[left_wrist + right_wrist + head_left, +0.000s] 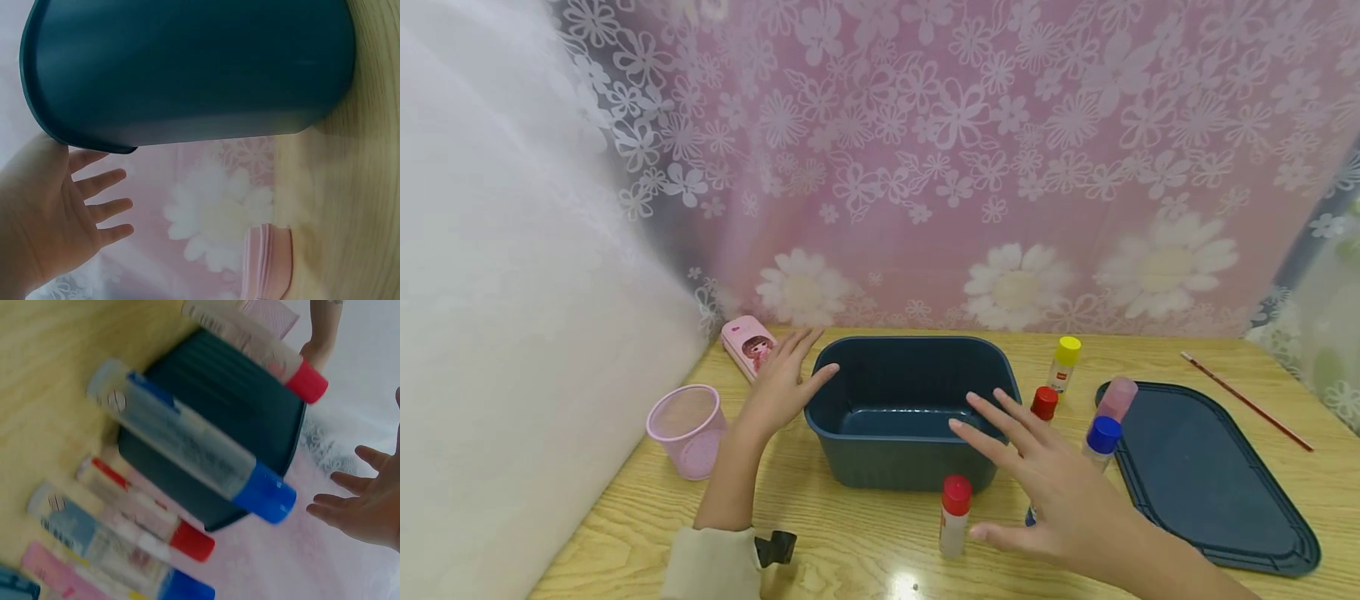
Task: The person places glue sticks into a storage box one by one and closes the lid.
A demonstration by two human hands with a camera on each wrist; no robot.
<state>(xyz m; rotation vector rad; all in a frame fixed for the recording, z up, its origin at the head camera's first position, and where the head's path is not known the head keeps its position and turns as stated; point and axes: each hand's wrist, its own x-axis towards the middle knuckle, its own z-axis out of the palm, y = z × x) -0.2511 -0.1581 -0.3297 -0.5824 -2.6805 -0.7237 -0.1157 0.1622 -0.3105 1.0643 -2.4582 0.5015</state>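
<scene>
The tub stands between the two hands, mouth up; the step in hand looks like handling or steadying it. The left hand, fingers spread and grasping nothing, is at its left rim, though whether the thumb touches is unclear. The right hand is also released, spread above the tub's near right corner. A next move would seem to call for curling the fingers, round the rim or, lowering the right hand, round a bottle. A near red bottle stands just beside the right thumb and a near blue bottle below that palm, so a low sweep could topple either. Beyond the right hand are a far red bottle, far blue bottle, pink bottle and yellow bottle; to its right, the lid and pencil. A pink cup is left of the left forearm, a pink case behind that hand.
</scene>
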